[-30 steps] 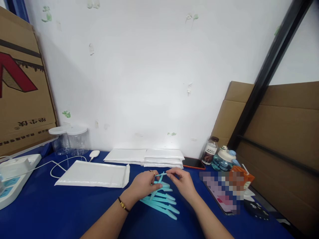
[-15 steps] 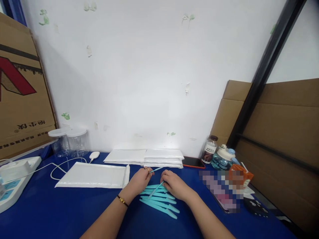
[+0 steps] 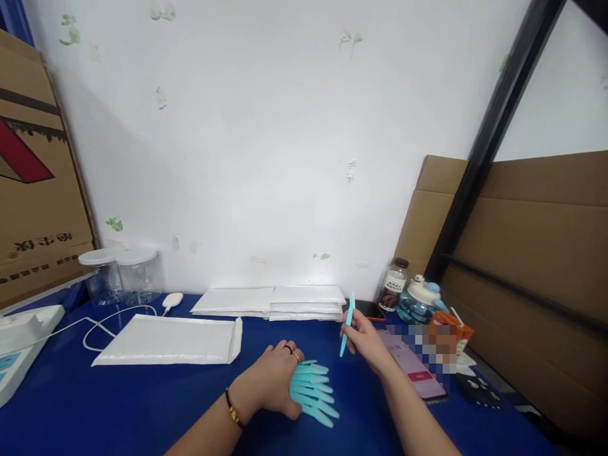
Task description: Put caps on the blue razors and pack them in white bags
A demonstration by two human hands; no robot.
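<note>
Several teal eyebrow razors (image 3: 317, 394) lie fanned out on the blue tabletop (image 3: 190, 405). Over their left ends rests my left hand (image 3: 275, 383), thumb spread away from the fingers, touching the razors and hiding those ends. It wears a ring and a dark bracelet with a gold bead. Farther right, my right hand (image 3: 361, 339) pinches one teal eyebrow razor (image 3: 349, 324) between thumb and fingers, raised off the table and nearly upright.
A white padded envelope (image 3: 171, 339) lies to the left, and stacked white envelopes (image 3: 304, 303) sit against the wall. Clear jars (image 3: 137, 278), a cable and a power strip (image 3: 33, 335) stand left. A phone (image 3: 422, 377), bottle (image 3: 394, 285), teal jug (image 3: 418, 301) and orange packet (image 3: 451, 332) are right.
My right hand has lifted an eyebrow razor up and to the right, away from the fan. My left hand has come down onto the fanned razors and spread out.
</note>
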